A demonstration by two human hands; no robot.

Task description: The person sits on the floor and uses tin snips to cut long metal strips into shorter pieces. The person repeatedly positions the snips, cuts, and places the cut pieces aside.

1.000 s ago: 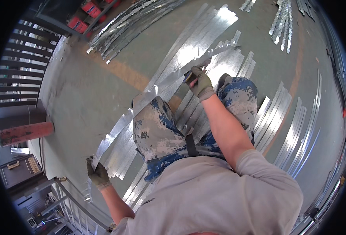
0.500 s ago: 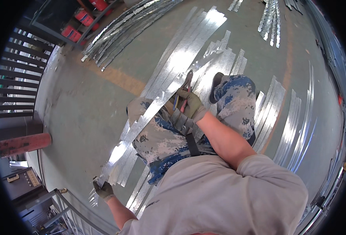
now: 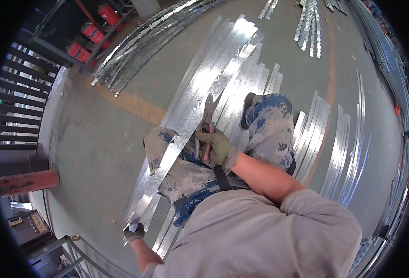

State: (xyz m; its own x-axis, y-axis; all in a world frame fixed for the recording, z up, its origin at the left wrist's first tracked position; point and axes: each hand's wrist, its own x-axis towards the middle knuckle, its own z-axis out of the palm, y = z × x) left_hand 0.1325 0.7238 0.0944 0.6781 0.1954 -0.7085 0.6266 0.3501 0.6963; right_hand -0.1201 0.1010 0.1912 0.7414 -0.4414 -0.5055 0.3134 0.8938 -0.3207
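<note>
A long, shiny sheet-metal strip (image 3: 179, 138) with small notches and tabs along its edge lies slantwise over my left thigh. Its near end is gripped by my gloved left hand (image 3: 134, 233), low at the left. My gloved right hand (image 3: 220, 146), between my knees, is closed round the handles of tin snips (image 3: 208, 113), one red and one blue. The snips' jaws point away from me, close beside the strip's edge; whether they touch it I cannot tell. Under and beyond the strip, more flat metal strips (image 3: 204, 65) lie on the floor.
Bundles of notched strips (image 3: 135, 58) lie at the far left, others (image 3: 310, 30) at the far right. Flat strips (image 3: 313, 134) lie right of my knee. A red cylinder (image 3: 26, 182), a metal railing (image 3: 86, 252) and a rack with red extinguishers (image 3: 93, 34) stand at left.
The strip has slid away from me, up and to the right, with my left hand moving rightward on its near end. The snips are now more upright. The whole view has shifted slightly.
</note>
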